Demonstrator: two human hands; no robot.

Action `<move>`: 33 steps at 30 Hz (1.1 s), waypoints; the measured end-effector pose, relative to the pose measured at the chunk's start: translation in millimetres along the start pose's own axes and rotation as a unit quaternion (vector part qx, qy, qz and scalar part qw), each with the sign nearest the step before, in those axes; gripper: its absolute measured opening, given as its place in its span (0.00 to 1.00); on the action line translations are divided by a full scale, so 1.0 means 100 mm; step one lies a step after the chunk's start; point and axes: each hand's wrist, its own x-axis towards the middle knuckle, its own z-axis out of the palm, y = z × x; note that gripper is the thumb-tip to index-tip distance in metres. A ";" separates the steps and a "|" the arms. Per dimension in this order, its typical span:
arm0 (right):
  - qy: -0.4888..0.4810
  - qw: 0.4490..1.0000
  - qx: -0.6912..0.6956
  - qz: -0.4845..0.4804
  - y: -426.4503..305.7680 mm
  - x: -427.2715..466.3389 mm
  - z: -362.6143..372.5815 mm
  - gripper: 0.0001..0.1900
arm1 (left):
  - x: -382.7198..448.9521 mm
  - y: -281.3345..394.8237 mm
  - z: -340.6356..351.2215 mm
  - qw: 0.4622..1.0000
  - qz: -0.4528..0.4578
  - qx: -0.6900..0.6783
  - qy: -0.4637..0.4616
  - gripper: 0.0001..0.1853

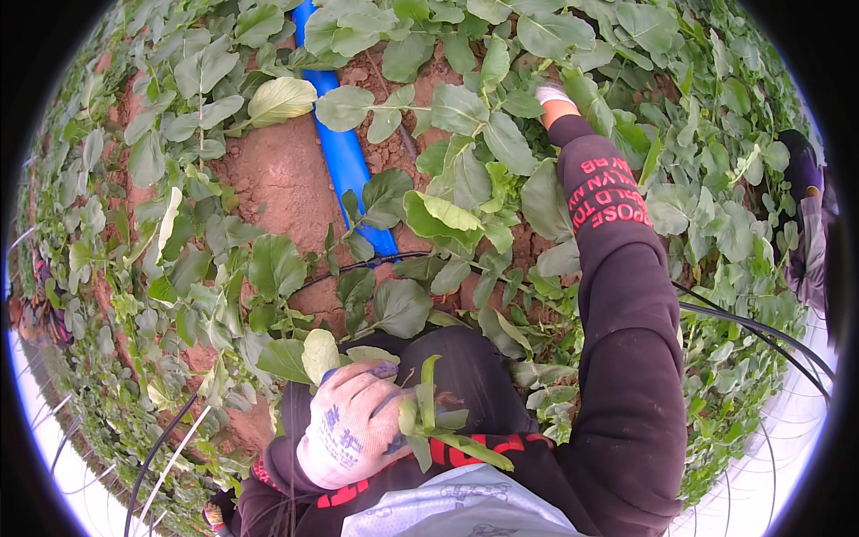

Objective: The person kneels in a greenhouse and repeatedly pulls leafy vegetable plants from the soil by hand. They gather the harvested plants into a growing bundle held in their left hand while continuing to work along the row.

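Low in the view, my left hand (356,423) wears a white knit glove with blue on the fingers and is closed around picked leafy stems (429,409). Pale leaves (321,356) stick out above its fingers, and cut stalk ends point right. My right arm stretches up to the right among broad green leaves. Of my right hand (553,95), only the white glove's cuff shows; leaves hide the fingers. Next to it grow leafy plants (508,141) with lobed green leaves.
A flat blue hose (345,161) runs down the bare reddish soil (282,181) between the rows. A thin black tube (335,272) crosses at its lower end. Black cables or rods (745,321) arch at the right. Another person (805,221) is at the right edge; dense plants surround me.
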 end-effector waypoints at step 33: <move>0.113 0.910 0.399 -0.019 0.30 -0.08 0.11 0.11 | -0.01 0.17 0.13 0.999 0.021 0.024 0.029 0.31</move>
